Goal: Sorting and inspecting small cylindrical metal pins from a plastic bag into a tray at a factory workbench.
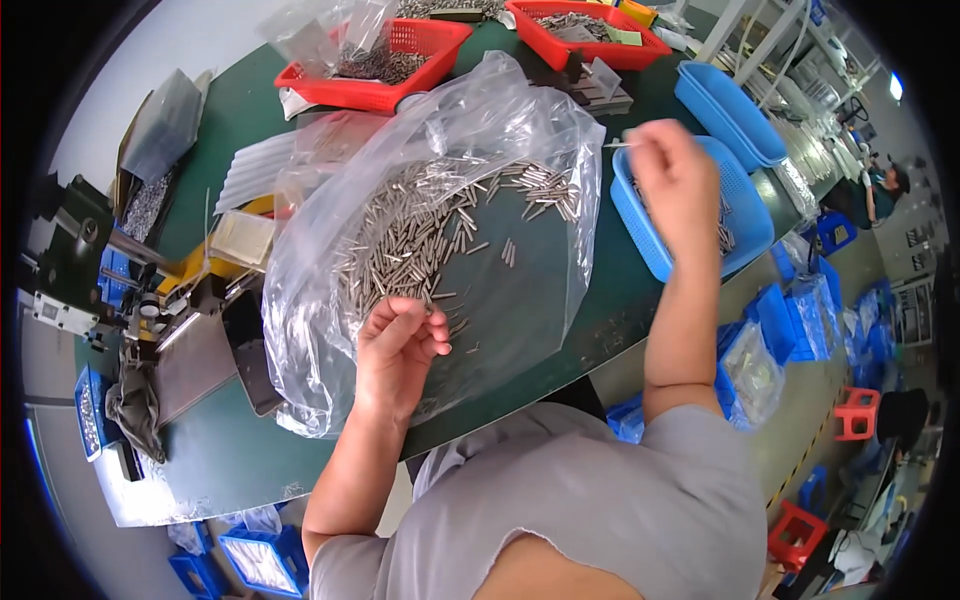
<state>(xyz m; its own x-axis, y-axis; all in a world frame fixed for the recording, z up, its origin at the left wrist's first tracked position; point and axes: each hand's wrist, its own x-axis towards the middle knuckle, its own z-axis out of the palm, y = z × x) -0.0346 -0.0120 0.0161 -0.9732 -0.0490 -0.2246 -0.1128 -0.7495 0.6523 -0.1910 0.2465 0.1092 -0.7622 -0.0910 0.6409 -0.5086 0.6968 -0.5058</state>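
Note:
Many slim, pointed metal pins lie heaped on a large clear plastic bag spread over the green table. Low on the heap's near side, my left hand is closed, thumb against curled fingers. A tiny dark bit shows at its fingertips, too small to name. My right hand is raised over a blue plastic basket on the right and is blurred by motion. From its fingertips a thin metal pin sticks out leftward. More pins lie inside that basket, partly hidden behind my wrist.
Beyond the bag stand two red baskets of metal parts. Another blue basket is behind the right one. A metal fixture and a dark tray occupy the table's left. Blue bins and red stools stand right.

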